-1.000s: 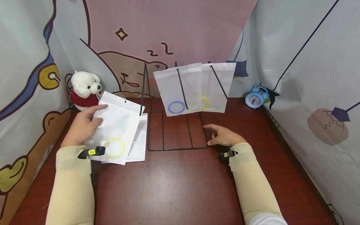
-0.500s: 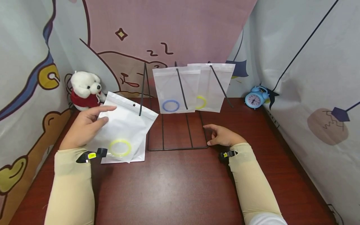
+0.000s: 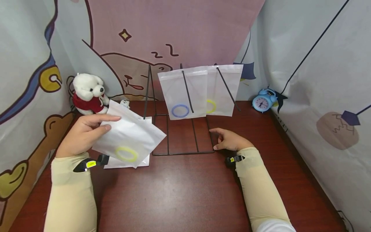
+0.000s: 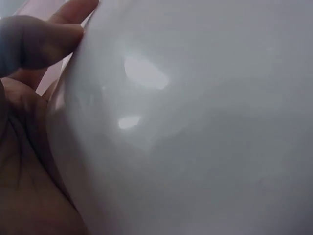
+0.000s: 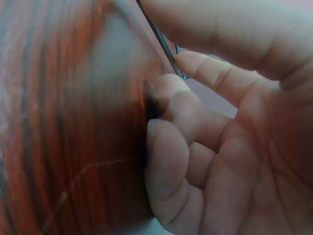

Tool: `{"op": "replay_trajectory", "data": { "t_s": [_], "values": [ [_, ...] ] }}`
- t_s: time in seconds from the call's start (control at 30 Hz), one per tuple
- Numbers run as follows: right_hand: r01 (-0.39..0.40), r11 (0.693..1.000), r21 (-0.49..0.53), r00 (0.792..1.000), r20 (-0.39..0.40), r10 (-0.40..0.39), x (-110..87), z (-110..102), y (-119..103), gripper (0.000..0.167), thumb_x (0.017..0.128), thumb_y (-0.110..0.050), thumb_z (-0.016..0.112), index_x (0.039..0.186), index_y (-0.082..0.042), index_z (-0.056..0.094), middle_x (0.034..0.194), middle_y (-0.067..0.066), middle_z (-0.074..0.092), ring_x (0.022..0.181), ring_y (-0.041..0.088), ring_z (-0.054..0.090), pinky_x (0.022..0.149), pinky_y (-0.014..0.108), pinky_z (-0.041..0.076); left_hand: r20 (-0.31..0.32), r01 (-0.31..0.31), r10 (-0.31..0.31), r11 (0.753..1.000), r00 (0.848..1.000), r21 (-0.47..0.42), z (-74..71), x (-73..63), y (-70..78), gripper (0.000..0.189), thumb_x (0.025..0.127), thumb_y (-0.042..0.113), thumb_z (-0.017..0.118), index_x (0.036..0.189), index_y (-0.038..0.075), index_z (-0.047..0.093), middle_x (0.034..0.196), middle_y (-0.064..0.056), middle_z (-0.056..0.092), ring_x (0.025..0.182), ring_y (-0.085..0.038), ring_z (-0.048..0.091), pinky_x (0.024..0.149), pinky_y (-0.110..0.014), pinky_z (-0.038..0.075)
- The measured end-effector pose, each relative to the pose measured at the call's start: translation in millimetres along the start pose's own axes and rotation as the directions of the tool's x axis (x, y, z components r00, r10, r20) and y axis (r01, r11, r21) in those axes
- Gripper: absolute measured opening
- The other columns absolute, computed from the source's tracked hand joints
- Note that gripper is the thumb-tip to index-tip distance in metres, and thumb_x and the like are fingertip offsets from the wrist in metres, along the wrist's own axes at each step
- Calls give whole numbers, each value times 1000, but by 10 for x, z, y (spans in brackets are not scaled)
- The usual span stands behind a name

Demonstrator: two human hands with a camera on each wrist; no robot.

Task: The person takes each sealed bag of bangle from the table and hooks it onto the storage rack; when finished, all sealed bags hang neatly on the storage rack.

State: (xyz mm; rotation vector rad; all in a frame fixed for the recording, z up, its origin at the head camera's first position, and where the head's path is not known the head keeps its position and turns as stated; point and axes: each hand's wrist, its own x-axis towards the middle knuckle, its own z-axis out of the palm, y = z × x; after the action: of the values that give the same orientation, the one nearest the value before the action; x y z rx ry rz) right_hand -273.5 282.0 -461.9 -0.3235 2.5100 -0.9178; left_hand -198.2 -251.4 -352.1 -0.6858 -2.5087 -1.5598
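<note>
My left hand (image 3: 87, 132) pinches a white zip bag (image 3: 130, 135) with a yellow ring showing near its bottom. In the left wrist view the glossy bag (image 4: 195, 147) covers most of the frame. Its upper edge lies by the tip of the left prong (image 3: 146, 96) of a black wire display rack (image 3: 167, 135); whether they touch I cannot tell. My right hand (image 3: 234, 140) holds the rack's right base rail with thumb and index finger, the other fingers curled. Two white bags hang on the other prongs: one (image 3: 174, 87) with a blue ring, one (image 3: 224, 100) with a yellow ring.
Under the held bag another white bag (image 3: 145, 162) lies on the brown table (image 3: 174, 193). A white plush bear (image 3: 88, 88) in red sits at the back left, with a small white figure (image 3: 125, 103) beside it. At the back right stands a blue alarm clock (image 3: 262, 102).
The held bag has shifted slightly right, and its top edge has tipped, so its hole no longer shows. The hanging bags swing a little. My right hand stays on the rack.
</note>
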Motion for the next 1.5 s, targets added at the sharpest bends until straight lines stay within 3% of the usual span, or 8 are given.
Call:
{"op": "replay_trajectory", "data": {
  "t_s": [0.2,0.37,0.47,0.8,1.1,1.33,1.5],
  "values": [
    [-12,1000,2,1000,6,12,-10,-3,-11,81,89,-13,85,159,-17,44,87,8,58,80,23,54,68,35,46,11,-72,74,988,997,-139,50,-21,84,34,97,-13,60,124,-1,76,94,-5,71,86,-18,62,63,-30,47],
    [-4,1000,7,1000,8,4,-6,-3,-9,82,89,-13,85,159,-16,44,87,8,58,80,23,54,68,34,46,12,-87,93,967,996,-240,94,-31,142,35,96,-16,56,123,-5,75,110,-6,75,94,-18,64,67,-26,52],
    [0,1000,10,1000,9,0,-7,-5,-14,82,89,-12,85,159,-15,44,86,8,58,80,23,54,67,34,46,2,-85,88,972,996,-219,112,-35,164,35,97,-15,56,124,-4,75,119,-3,75,96,-18,68,71,-26,58],
    [2,1000,6,1000,2,-2,-13,-5,-22,81,88,-11,85,159,-16,45,85,7,58,79,22,54,68,34,47,-50,-132,124,964,991,-230,184,7,150,36,97,-16,55,125,-5,74,117,-3,77,86,-15,69,65,-23,53],
    [-5,1000,5,1000,-2,5,-10,-4,-17,81,88,-12,85,158,-17,46,86,8,58,79,23,55,68,34,47,-41,-112,106,972,994,-206,205,40,166,34,99,-13,56,125,-3,74,112,-5,78,83,-16,73,64,-25,58],
    [-8,1000,9,1000,-1,8,-12,-6,-22,81,88,-12,85,159,-17,45,86,8,58,79,23,55,68,35,47,-60,-129,119,969,991,-209,216,41,146,34,98,-14,56,124,-4,75,101,-7,77,75,-16,68,58,-26,51],
    [-3,1000,5,1000,0,3,-1,-4,-2,81,88,-12,85,158,-17,45,86,8,58,80,23,54,68,34,47,-80,-123,114,984,990,-128,244,58,108,34,99,-12,57,126,-1,75,89,0,70,66,-14,56,55,-27,45]
  ]
}}
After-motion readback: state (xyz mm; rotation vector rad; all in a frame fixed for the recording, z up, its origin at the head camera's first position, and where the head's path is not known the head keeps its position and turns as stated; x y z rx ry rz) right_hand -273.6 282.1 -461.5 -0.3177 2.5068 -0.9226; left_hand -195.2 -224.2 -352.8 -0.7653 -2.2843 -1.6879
